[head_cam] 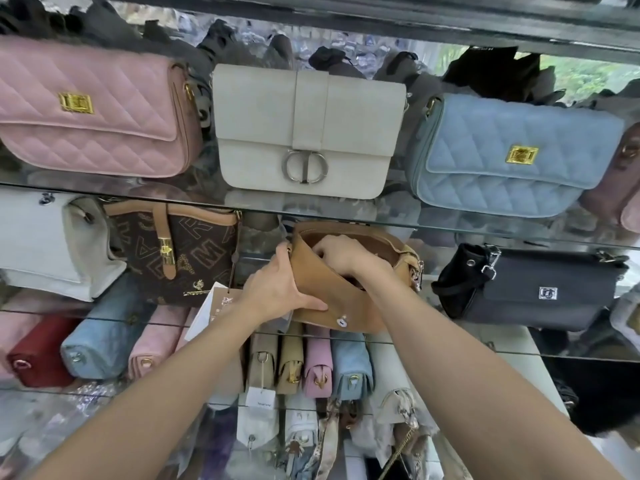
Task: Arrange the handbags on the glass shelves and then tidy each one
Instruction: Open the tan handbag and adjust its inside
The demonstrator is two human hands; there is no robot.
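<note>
Tan suede handbag w/ open top sits on middle glass shelf, btwn brown monogram bag & black flap bag. Left hand grips its side; right hand reaches inside, fingers curled, contents hidden.

Three handbags on the top glass shelf, four on the middle shelf, two hands
</note>
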